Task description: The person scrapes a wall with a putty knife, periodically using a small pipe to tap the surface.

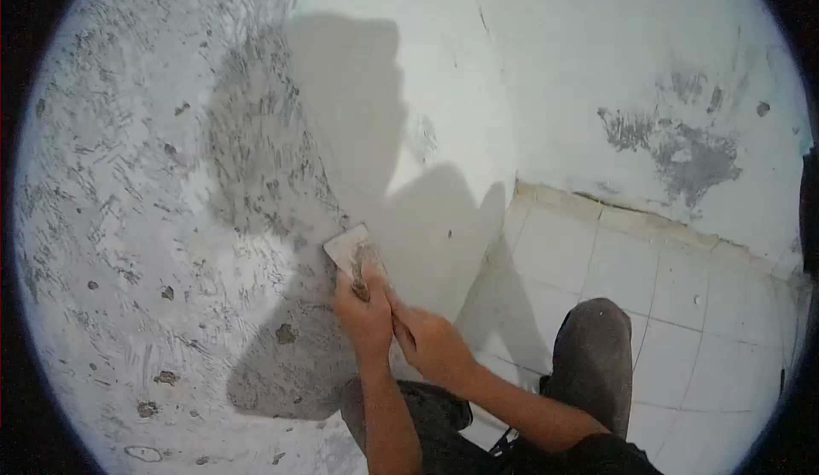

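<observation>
A flat, pale rectangular tool [347,246] with a dirty handle lies against the wall, at the border between its rough, scraped part [153,202] and its smooth part [426,262]. My left hand [365,308] is wrapped round the tool's handle. Just to the right and lower, my right hand [425,338] is closed at the tool's near end, touching my left hand. The palms and most of the grip are hidden.
My knee [597,347] in dark trousers is at the lower right, over white floor tiles [674,296]. Beyond the tiles stands another wall [589,48] with a grey damaged patch. Small holes dot the rough wall. Shadows fall across the wall around my hands.
</observation>
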`<state>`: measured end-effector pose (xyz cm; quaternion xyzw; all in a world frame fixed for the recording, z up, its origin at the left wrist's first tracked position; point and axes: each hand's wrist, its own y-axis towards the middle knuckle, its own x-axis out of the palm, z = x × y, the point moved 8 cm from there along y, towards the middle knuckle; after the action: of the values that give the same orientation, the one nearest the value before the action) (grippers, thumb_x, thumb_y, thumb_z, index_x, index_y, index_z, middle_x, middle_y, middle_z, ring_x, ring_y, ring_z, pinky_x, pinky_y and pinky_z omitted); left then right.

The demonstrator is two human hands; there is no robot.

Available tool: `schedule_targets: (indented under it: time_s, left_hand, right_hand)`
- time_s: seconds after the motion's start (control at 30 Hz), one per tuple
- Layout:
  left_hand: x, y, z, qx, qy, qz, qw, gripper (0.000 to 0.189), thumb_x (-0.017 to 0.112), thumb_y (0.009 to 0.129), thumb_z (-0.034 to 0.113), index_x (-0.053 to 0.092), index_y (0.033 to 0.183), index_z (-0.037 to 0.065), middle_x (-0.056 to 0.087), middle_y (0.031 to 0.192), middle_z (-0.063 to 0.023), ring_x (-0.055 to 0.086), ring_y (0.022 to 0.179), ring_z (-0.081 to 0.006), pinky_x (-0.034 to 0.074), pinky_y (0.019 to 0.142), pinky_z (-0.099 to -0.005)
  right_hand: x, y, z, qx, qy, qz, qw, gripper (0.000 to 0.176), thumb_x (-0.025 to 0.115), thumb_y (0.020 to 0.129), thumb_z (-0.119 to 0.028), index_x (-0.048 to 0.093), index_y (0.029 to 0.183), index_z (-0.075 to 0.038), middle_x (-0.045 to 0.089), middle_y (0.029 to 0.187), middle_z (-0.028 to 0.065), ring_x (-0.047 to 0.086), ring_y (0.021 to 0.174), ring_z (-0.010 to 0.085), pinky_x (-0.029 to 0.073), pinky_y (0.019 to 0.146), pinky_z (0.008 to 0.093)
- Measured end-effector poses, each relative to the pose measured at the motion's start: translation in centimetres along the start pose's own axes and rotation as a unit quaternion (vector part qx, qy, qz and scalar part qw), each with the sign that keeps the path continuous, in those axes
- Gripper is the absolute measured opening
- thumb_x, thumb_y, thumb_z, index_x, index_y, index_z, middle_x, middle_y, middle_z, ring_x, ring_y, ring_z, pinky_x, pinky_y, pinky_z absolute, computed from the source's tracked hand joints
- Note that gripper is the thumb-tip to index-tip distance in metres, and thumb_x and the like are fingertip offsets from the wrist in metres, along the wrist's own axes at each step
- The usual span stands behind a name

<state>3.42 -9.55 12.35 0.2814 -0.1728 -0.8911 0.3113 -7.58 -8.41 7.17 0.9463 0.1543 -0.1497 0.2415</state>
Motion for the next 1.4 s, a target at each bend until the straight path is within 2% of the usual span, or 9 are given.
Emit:
schedule_targets:
  time_s: [0.37,0.47,0.77,0.8,0.93,1.1,1.23,1.3,1.4]
  left_hand:
    - [0.2,0.9,0.2,0.014,0.086,0.005,0.996,0.029,0.054,0.095,0.024,0.055,0.091,-0.005,0.058,0.070,-0.0139,0.054,0.061,-0.0196,0.043,0.057,-0.0361]
    - [0.1,0.4,1.3,0.012,0.003,0.017,1.000,0.032,0.054,0.095,0.026,0.054,0.088,-0.006,0.055,0.066,-0.0132,0.050,0.060,-0.0161,0.042,0.055,-0.0339]
    - [0.9,-1.0,0.7,-0.004,-0.159,-0.114,0.981,0.040,0.051,0.098,0.032,0.058,0.116,-0.002,0.061,0.070,-0.0079,0.051,0.055,-0.0083,0.042,0.052,-0.0254]
    - [1.2,-1.7,0.4,-0.017,-0.146,-0.167,0.975,0.039,0.051,0.098,0.032,0.057,0.121,0.001,0.061,0.069,-0.0062,0.051,0.055,-0.0078,0.042,0.051,-0.0251]
    - [0.8,-2.0,-0.4,0.029,0.009,-0.217,0.976,0.034,0.052,0.097,0.027,0.057,0.126,0.010,0.061,0.066,-0.0054,0.054,0.053,-0.0113,0.045,0.054,-0.0275]
    - [2.1,-2.4,-1.2,0.030,0.051,-0.229,0.972,0.036,0.058,0.089,0.014,0.058,0.125,0.015,0.064,0.074,-0.0115,0.060,0.059,-0.0231,0.050,0.063,-0.0356]
    - [3.2,-3.3,-0.3,0.115,0.065,-0.260,0.956,0.046,0.059,0.082,0.007,0.057,0.127,0.017,0.061,0.070,-0.0080,0.058,0.058,-0.0186,0.049,0.062,-0.0301]
    - [3.9,-3.9,-0.2,0.127,0.088,-0.296,0.943,0.044,0.059,0.081,0.007,0.059,0.124,0.019,0.060,0.070,-0.0096,0.058,0.059,-0.0202,0.050,0.063,-0.0323]
    - [3.8,-3.7,-0.3,0.149,0.095,-0.286,0.942,0.037,0.059,0.083,0.010,0.060,0.119,0.017,0.061,0.073,-0.0114,0.059,0.061,-0.0206,0.050,0.064,-0.0351]
  right_hand:
    - [-0.8,0.7,-0.5,0.000,0.046,0.024,0.999,0.050,0.050,0.093,-0.005,0.038,0.141,-0.002,0.061,0.084,0.0243,0.062,0.070,0.0304,0.049,0.068,0.0375]
    - [0.0,0.4,-0.2,-0.008,0.047,0.008,0.999,0.051,0.047,0.095,-0.016,0.034,0.144,-0.008,0.060,0.080,0.0237,0.060,0.073,0.0409,0.048,0.068,0.0490]
    - [-4.2,2.4,0.1,0.016,0.095,0.033,0.995,0.050,0.052,0.095,-0.015,0.038,0.144,-0.012,0.066,0.094,0.0220,0.064,0.069,0.0218,0.051,0.066,0.0357]
    - [-5.5,2.4,0.5,-0.102,0.091,0.154,0.979,0.047,0.052,0.097,-0.018,0.041,0.142,-0.012,0.067,0.089,0.0140,0.058,0.062,0.0166,0.050,0.064,0.0328]
    - [-10.1,1.9,4.3,0.121,0.251,0.182,0.943,0.051,0.048,0.099,-0.019,0.033,0.146,-0.009,0.050,0.072,-0.0005,0.046,0.054,0.0070,0.041,0.047,0.0218]
    - [-14.3,0.0,5.9,0.120,0.386,0.321,0.857,0.035,0.050,0.097,-0.020,0.044,0.126,-0.001,0.040,0.065,-0.0042,0.034,0.044,0.0047,0.029,0.037,0.0218]
    - [-16.2,-0.5,4.9,0.061,0.360,0.348,0.864,0.019,0.050,0.095,-0.015,0.046,0.110,-0.004,0.042,0.070,-0.0027,0.036,0.046,0.0046,0.030,0.038,0.0218]
    - [-15.5,-0.2,5.8,0.114,0.231,0.289,0.922,0.054,0.051,0.093,-0.010,0.032,0.144,-0.004,0.044,0.070,-0.0008,0.039,0.052,0.0051,0.035,0.044,0.0209]
    - [-12.6,0.8,3.1,0.054,0.012,0.131,0.990,0.057,0.053,0.091,-0.007,0.034,0.145,-0.009,0.059,0.083,0.0093,0.048,0.065,0.0134,0.045,0.064,0.0281]
